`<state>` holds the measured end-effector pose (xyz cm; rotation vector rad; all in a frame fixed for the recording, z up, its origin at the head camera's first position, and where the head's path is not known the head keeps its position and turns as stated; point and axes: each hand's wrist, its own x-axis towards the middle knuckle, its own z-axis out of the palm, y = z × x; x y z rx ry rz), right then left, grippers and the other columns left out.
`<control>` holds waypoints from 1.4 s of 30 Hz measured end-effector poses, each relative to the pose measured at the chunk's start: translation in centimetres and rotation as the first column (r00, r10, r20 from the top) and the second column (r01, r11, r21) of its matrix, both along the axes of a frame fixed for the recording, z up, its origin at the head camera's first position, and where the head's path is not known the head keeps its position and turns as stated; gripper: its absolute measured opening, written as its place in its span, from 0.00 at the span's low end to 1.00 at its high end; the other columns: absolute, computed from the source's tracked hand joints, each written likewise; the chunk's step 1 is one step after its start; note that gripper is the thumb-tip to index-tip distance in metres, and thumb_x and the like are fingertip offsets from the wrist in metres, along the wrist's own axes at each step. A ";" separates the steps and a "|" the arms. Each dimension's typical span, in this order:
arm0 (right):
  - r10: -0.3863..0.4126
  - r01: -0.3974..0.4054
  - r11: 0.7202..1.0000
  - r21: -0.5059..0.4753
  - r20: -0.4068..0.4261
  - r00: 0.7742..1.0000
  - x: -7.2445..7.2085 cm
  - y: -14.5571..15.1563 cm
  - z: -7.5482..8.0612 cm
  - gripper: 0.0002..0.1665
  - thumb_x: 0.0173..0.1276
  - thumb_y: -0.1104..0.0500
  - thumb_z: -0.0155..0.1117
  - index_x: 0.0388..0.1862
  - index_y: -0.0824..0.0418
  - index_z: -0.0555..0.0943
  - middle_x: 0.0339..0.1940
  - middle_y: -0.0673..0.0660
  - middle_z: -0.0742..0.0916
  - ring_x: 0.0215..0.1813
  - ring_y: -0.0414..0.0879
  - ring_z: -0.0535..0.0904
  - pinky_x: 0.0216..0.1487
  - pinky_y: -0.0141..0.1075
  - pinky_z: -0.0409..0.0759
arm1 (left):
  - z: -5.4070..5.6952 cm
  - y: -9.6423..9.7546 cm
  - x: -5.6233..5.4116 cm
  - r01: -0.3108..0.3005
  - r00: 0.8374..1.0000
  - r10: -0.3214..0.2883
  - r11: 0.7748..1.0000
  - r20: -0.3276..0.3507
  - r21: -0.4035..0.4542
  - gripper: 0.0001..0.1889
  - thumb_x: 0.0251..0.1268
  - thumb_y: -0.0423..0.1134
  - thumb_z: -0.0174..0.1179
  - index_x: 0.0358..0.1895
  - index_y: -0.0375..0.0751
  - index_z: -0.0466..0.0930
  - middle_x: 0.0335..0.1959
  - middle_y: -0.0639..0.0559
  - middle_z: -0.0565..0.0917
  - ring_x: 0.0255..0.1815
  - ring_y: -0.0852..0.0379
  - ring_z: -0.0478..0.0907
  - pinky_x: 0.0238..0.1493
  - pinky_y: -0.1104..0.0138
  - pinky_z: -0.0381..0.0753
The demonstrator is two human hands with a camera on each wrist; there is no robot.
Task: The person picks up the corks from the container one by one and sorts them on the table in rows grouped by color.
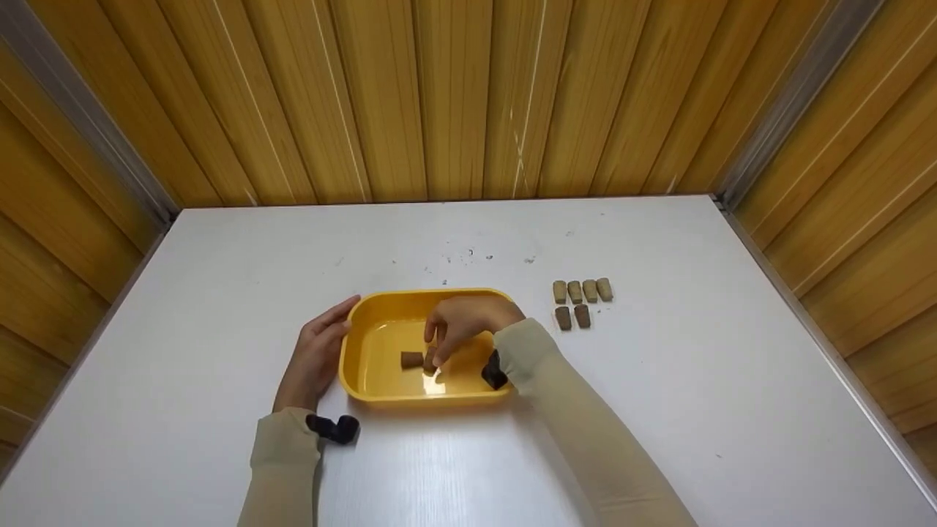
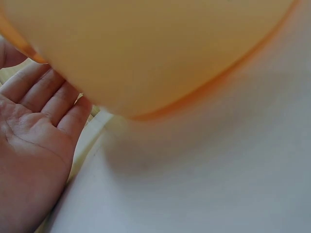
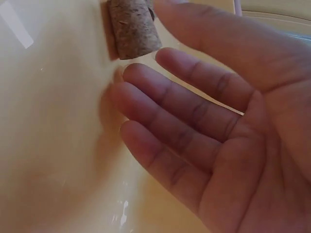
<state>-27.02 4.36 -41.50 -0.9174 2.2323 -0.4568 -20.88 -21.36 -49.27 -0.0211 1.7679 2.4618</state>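
Observation:
Inside a yellow tray (image 1: 432,397), two brown corks lie close together. My right hand (image 1: 472,316) reaches down into the tray over the right-hand cork (image 3: 133,29). Its thumb is beside that cork, and the fingers are spread a little, not wrapped round it. The left-hand cork (image 1: 411,359) lies on the tray floor, just left of the other. At the tray's left end, my left hand (image 1: 320,351) touches the wall and rim with nearly straight fingers along the outside. In the left wrist view, the tray wall partly hides those fingertips.
Right of the tray, several light corks (image 1: 575,292) form a row on the white table (image 1: 695,410). Two brown corks (image 1: 572,318) stand in front of that row. Dark specks (image 1: 471,253) mark the table behind the tray. Wood-patterned walls (image 1: 454,102) enclose the back and sides.

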 end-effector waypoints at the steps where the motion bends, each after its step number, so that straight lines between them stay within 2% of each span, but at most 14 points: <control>1: -0.002 0.002 1.000 0.003 -0.003 1.000 0.1 -0.1 0.0 0.23 0.56 0.50 0.73 0.50 0.56 0.82 0.44 0.50 0.88 0.44 0.40 0.81 0.52 0.35 0.79 | 0.0 0.0 0.0 -0.003 1.000 0.003 1.000 0.002 -0.001 0.26 0.69 0.31 0.49 0.70 0.35 0.63 0.72 0.46 0.66 0.68 0.63 0.69 0.66 0.71 0.70; 9: -0.037 0.037 0.999 -0.003 0.012 0.999 0.5 -0.7 -0.7 0.20 0.50 0.48 0.77 0.38 0.54 0.80 0.36 0.45 0.86 0.36 0.37 0.75 0.38 0.27 0.73 | 0.0 0.0 0.0 -0.012 1.000 0.012 1.000 0.006 -0.001 0.26 0.69 0.30 0.49 0.70 0.35 0.64 0.73 0.45 0.64 0.71 0.60 0.65 0.66 0.72 0.70; 15: -0.083 0.090 0.994 -0.059 0.114 0.990 0.7 -0.7 -1.3 0.21 0.48 0.53 0.79 0.36 0.56 0.77 0.32 0.47 0.87 0.35 0.38 0.75 0.35 0.27 0.71 | 0.0 0.0 0.1 0.002 1.000 -0.002 1.000 0.022 0.004 0.26 0.69 0.30 0.49 0.70 0.37 0.63 0.73 0.48 0.64 0.74 0.57 0.61 0.66 0.72 0.70; 23: -0.092 0.105 0.991 -0.083 0.149 0.985 0.5 -0.7 -1.8 0.19 0.51 0.57 0.77 0.37 0.58 0.77 0.35 0.49 0.88 0.39 0.38 0.78 0.40 0.27 0.74 | 0.0 0.0 0.1 0.004 1.000 -0.004 1.000 0.019 0.005 0.26 0.69 0.31 0.49 0.70 0.37 0.64 0.72 0.49 0.65 0.73 0.58 0.63 0.66 0.72 0.70; 28: -0.056 0.068 0.994 -0.088 0.130 0.990 0.4 -0.8 -1.9 0.18 0.53 0.60 0.76 0.38 0.60 0.77 0.38 0.51 0.89 0.39 0.36 0.79 0.41 0.26 0.75 | 0.0 0.0 0.0 0.007 1.000 -0.007 1.000 0.022 0.001 0.26 0.69 0.31 0.49 0.70 0.37 0.63 0.73 0.48 0.65 0.73 0.58 0.62 0.66 0.71 0.70; 35: -0.021 0.039 0.993 -0.111 0.161 0.987 0.4 -0.5 -1.7 0.20 0.56 0.65 0.71 0.47 0.63 0.76 0.42 0.55 0.89 0.43 0.40 0.82 0.50 0.31 0.79 | 0.0 0.0 0.0 0.002 1.000 -0.002 1.000 0.028 -0.010 0.26 0.69 0.31 0.49 0.70 0.38 0.64 0.73 0.49 0.65 0.74 0.57 0.61 0.67 0.72 0.70; 42: -0.015 0.027 0.992 -0.121 0.102 0.995 0.0 0.0 -1.3 0.17 0.56 0.66 0.70 0.46 0.61 0.80 0.41 0.51 0.85 0.45 0.42 0.78 0.54 0.36 0.79 | 0.1 0.0 0.0 -0.004 1.000 0.004 1.000 0.027 -0.001 0.26 0.69 0.31 0.49 0.70 0.37 0.64 0.72 0.48 0.65 0.72 0.58 0.64 0.66 0.72 0.70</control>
